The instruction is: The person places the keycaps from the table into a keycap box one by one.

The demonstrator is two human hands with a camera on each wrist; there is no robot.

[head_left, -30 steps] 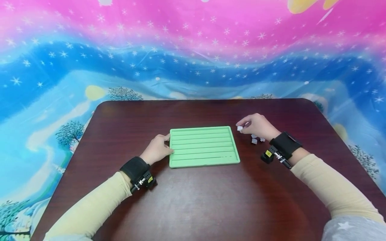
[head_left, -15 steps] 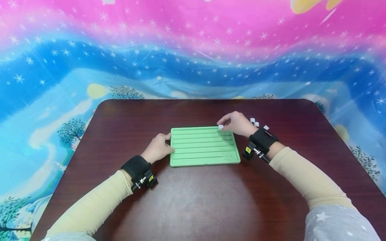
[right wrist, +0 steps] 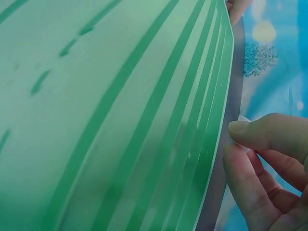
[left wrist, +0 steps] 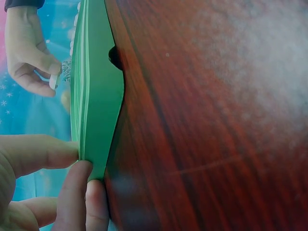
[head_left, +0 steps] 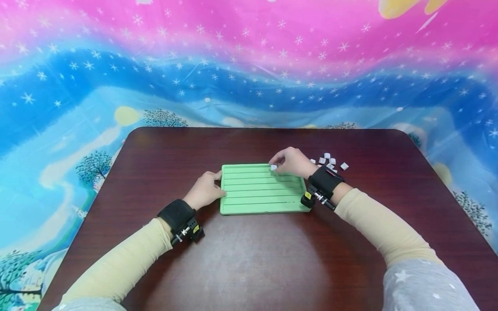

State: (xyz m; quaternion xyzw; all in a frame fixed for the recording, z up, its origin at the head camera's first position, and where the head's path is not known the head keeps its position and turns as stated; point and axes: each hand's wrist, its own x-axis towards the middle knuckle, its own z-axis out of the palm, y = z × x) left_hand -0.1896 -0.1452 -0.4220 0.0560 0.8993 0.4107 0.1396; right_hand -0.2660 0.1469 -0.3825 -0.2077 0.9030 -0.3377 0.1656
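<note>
A flat green tray (head_left: 264, 190) with several raised lengthwise ridges lies on the table. My left hand (head_left: 203, 190) holds its left edge; in the left wrist view the fingertips (left wrist: 72, 183) press against the tray's side. Over the tray's far edge my right hand (head_left: 292, 162) pinches a small white keycap-like block (head_left: 274, 167) between thumb and fingers. In the left wrist view the same block (left wrist: 54, 81) shows pale at the fingertips. The right wrist view shows it mostly hidden behind the thumb and finger.
Several more small white blocks (head_left: 327, 156) lie scattered on the table to the right of the tray, partly hidden by the right wrist. The dark wooden table (head_left: 253, 259) ends at the back before a patterned cloth (head_left: 233, 86).
My right hand has carried the white block leftward, from right of the tray to over its far edge. More loose blocks show behind the wrist. The left hand stays at the tray's edge.
</note>
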